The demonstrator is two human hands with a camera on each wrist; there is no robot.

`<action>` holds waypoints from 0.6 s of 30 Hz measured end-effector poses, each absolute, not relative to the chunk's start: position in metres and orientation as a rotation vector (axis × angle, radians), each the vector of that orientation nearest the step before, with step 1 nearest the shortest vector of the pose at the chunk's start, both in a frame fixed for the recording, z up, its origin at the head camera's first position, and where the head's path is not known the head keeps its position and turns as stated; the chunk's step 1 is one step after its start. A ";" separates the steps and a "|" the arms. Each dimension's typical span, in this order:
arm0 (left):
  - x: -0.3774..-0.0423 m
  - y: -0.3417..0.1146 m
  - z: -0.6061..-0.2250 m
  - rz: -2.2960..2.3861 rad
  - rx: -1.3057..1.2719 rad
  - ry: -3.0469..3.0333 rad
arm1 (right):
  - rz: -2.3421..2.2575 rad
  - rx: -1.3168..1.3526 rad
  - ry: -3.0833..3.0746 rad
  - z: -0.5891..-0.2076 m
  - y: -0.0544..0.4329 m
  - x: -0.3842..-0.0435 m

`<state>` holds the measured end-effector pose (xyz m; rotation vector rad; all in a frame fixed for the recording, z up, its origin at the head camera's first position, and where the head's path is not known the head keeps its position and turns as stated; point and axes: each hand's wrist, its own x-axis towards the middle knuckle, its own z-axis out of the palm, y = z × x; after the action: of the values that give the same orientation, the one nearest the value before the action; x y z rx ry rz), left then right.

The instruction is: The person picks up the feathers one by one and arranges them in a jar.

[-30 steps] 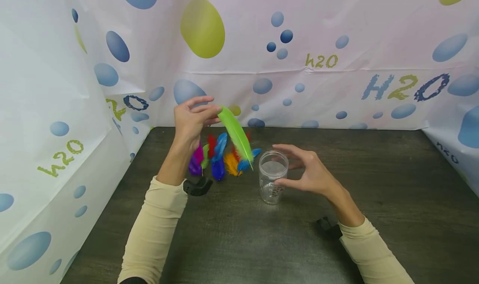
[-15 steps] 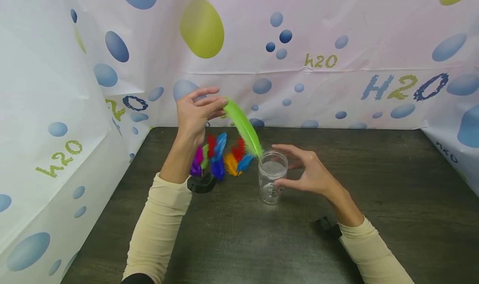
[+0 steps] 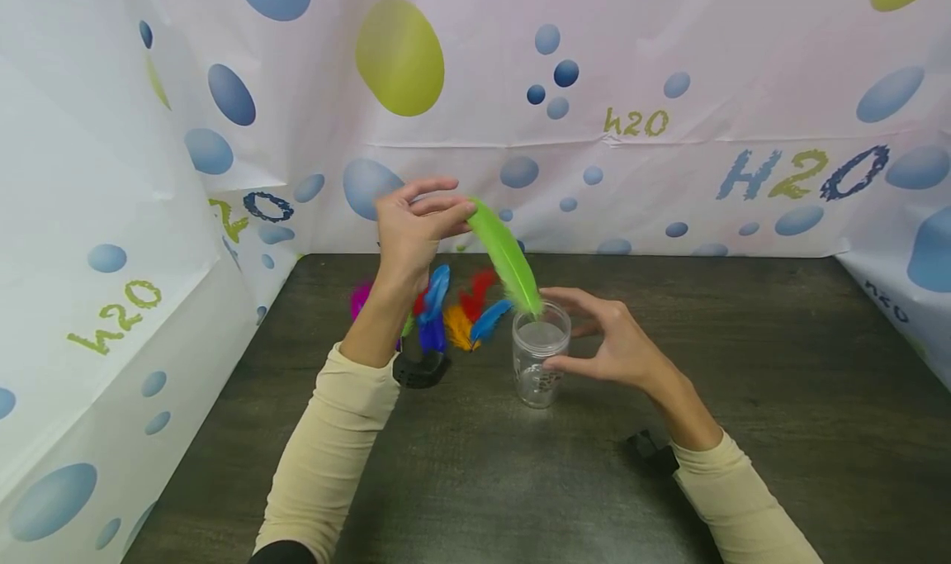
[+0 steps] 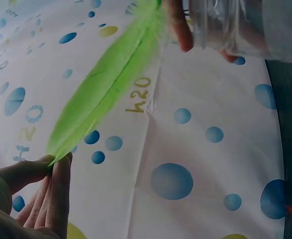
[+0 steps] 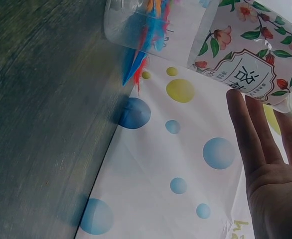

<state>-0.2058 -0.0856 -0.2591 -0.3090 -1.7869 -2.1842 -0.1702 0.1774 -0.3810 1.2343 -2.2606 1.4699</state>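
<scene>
Between thumb and fingertips, my left hand (image 3: 416, 225) pinches a bright green feather (image 3: 507, 254) by its upper end. The feather slants down to the right, its lower end at the mouth of a clear jar (image 3: 540, 366). Upright on the table, the jar is steadied by my right hand (image 3: 612, 341), thumb at the front and fingers at the far side. In the right wrist view the jar's floral label (image 5: 253, 45) shows, with fingers against it. The left wrist view has the whole feather blade (image 4: 103, 84) rising from the pinching fingers.
Loose feathers lie left of the jar: an orange feather (image 3: 459, 326), a red feather (image 3: 478, 296), a blue feather (image 3: 490, 320) and several others, partly behind my left wrist. A dark wooden table (image 3: 475, 481) meets a printed white backdrop (image 3: 669, 52) behind.
My left hand has moved right and slightly up, carrying the green feather from above the loose feathers to the jar's mouth. The right hand and jar have stayed in place.
</scene>
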 end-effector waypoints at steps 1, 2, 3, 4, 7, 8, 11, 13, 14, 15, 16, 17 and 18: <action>-0.205 -0.083 -0.260 -2.176 -0.319 -1.800 | 1.470 1.234 -2.259 -0.381 0.177 -0.170; -0.205 -0.081 -0.261 -2.166 -0.328 -1.816 | 1.470 1.233 -2.258 -0.381 0.177 -0.170; -0.204 -0.079 -0.262 -2.158 -0.336 -1.832 | 1.468 1.231 -2.258 -0.382 0.177 -0.170; -0.204 -0.077 -0.263 -2.150 -0.347 -1.846 | 1.467 1.228 -2.259 -0.381 0.177 -0.170; -0.203 -0.072 -0.268 -2.139 -0.373 -1.881 | 1.462 1.222 -2.261 -0.381 0.177 -0.170; -0.203 -0.071 -0.270 -2.133 -0.380 -1.897 | 1.461 1.220 -2.263 -0.380 0.177 -0.170; -0.201 -0.068 -0.276 -2.160 -0.394 -1.920 | 1.466 1.221 -2.271 -0.379 0.176 -0.169; -0.199 -0.066 -0.280 -2.187 -0.396 -1.938 | 1.467 1.223 -2.276 -0.378 0.175 -0.169; -0.198 -0.065 -0.282 -2.204 -0.400 -1.947 | 1.471 1.222 -2.279 -0.378 0.175 -0.169; -0.197 -0.063 -0.283 -2.219 -0.405 -1.955 | 1.474 1.223 -2.280 -0.378 0.175 -0.169; -0.196 -0.062 -0.285 -2.231 -0.412 -1.965 | 1.474 1.223 -2.282 -0.378 0.176 -0.169; -0.195 -0.061 -0.286 -2.235 -0.416 -1.977 | 1.472 1.224 -2.281 -0.378 0.176 -0.169; -0.193 -0.060 -0.287 -2.234 -0.422 -1.993 | 1.469 1.223 -2.281 -0.379 0.176 -0.169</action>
<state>-0.1933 -0.0602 -0.2872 -0.4219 -1.9926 -2.2345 -0.1691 0.1760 -0.3785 1.2234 -2.2812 1.4689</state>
